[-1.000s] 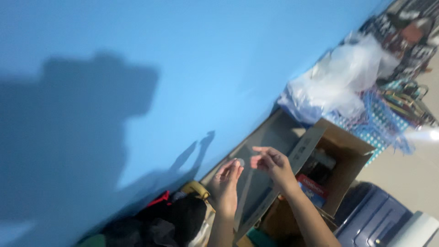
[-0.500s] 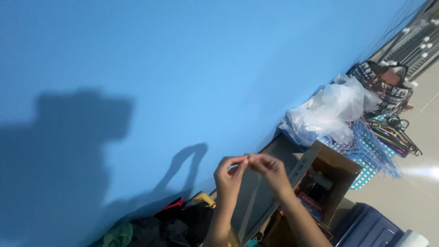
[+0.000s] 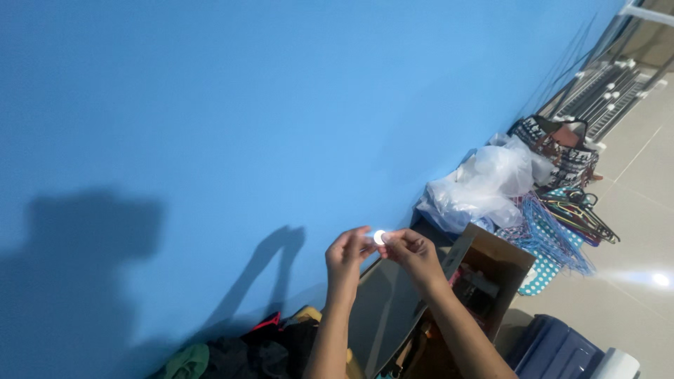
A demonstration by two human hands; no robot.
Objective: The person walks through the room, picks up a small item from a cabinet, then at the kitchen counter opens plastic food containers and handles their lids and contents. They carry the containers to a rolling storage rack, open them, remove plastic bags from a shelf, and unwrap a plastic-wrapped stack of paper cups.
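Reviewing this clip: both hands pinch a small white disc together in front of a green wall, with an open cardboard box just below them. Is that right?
Not quite. The head view shows the wall is blue, not green. The rest holds: the left hand and right hand pinch the small white disc together, with the open cardboard box just below.

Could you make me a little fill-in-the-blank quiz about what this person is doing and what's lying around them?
1. The left hand and right hand pinch a small white ____ between their fingertips.
2. The wall behind the hands is painted ____.
3. Below the right hand an open ____ box stands on the floor.
4. The heap of clothes hangers lies beside a white plastic ____.

Missing words: disc; blue; cardboard; bag
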